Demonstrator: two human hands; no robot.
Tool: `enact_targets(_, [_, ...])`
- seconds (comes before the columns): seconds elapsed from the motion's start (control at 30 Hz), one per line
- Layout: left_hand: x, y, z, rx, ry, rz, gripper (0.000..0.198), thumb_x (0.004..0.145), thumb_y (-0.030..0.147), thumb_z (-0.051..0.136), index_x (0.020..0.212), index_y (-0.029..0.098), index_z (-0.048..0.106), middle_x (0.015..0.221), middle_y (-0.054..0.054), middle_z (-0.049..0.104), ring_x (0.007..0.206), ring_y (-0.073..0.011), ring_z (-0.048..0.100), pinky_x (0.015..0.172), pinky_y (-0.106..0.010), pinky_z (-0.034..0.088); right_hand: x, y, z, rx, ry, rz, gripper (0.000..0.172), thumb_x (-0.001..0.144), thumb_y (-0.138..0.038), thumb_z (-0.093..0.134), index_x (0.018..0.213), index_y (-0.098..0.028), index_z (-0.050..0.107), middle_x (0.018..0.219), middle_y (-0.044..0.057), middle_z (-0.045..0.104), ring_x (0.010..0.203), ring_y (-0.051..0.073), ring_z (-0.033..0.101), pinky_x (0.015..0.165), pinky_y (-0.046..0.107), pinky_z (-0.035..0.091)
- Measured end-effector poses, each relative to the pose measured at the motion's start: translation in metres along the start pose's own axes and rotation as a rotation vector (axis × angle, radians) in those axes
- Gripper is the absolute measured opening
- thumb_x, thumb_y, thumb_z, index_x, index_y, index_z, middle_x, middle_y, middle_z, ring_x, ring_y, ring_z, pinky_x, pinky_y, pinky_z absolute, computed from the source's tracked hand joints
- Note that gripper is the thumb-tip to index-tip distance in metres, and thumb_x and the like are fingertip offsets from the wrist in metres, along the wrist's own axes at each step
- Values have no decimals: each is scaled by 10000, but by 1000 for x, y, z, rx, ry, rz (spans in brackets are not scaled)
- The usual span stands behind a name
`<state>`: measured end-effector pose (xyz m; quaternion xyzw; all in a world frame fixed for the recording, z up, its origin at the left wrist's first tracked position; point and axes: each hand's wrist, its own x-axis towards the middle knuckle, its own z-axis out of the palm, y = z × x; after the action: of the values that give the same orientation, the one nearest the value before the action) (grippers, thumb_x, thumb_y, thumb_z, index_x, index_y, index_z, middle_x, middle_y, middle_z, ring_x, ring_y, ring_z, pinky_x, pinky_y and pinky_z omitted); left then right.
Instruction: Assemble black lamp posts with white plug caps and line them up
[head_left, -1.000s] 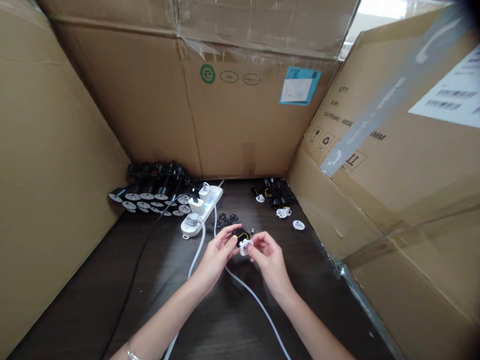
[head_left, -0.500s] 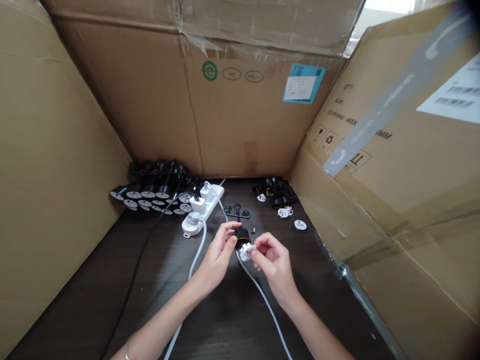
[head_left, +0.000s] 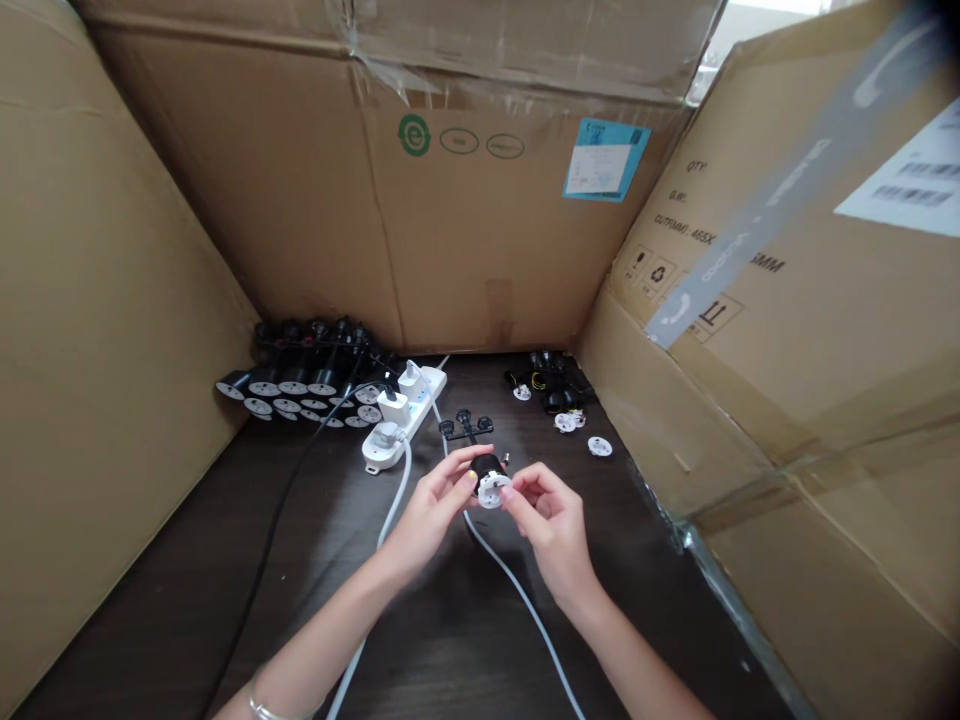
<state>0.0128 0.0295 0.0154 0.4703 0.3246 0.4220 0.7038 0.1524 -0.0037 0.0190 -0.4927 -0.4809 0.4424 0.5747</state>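
Black housing (head_left: 486,466) with white disc (head_left: 493,491) at its near end, held just above the table (head_left: 450,620) between both hands, near the power strip (head_left: 401,420). Left hand (head_left: 431,510): grip closed around the housing's sides. Right hand (head_left: 551,520): fingertips pinched on the disc's rim, as far as the small view shows. The piece looks light, rigid and smooth. Its thin plastic would probably crack under a hard squeeze, so it is best taken by the housing's body and the disc by its edge. Similar pieces (head_left: 300,388) lie in rows at far left, and loose parts (head_left: 559,400) at far right.
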Motion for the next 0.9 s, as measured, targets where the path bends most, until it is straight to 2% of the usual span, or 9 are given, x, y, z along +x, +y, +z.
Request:
enact_targets(0.2, [-1,3,1,-81,-34,7,387,843,309,515,1219,219,509,1121,-78,571,1021,-203,528,891,-324,418,0,0,0,0,8,14,195,746,-304,633,687,-149,532,610,-8,536,483,71,409,432,191,290])
enact_targets(0.37, [-2,5,0,-66,-72,27,475,754,206,590,1223,200,515,1056,-80,597,1003,-214,523,850,-305,418,1,-1,-1,24,13,14,186,747,-295,629,679,-151,531,576,-20,518,451,62,385,418,192,269])
enact_targets(0.5, [-1,2,0,0,-37,41,479,755,240,616,1222,207,513,1121,-85,579,1054,-227,505,850,-301,421,1,-2,-2,28,26,8,193,749,-288,628,665,-152,520,536,-37,464,447,58,363,427,191,267])
enact_targets(0.73, [0,0,0,62,-43,86,374,807,289,577,1171,212,546,1099,-68,586,980,-181,538,814,-254,444,2,-5,-4,35,-8,7,233,752,-301,622,639,-151,485,522,-39,444,452,61,349,438,197,260])
enact_targets(0.9, [0,-2,-2,81,-33,98,402,821,309,558,1209,208,528,1185,-87,563,1049,-219,529,850,-282,436,1,-4,-4,-5,-8,9,255,754,-307,625,625,-150,471,534,-39,425,465,62,338,446,198,256])
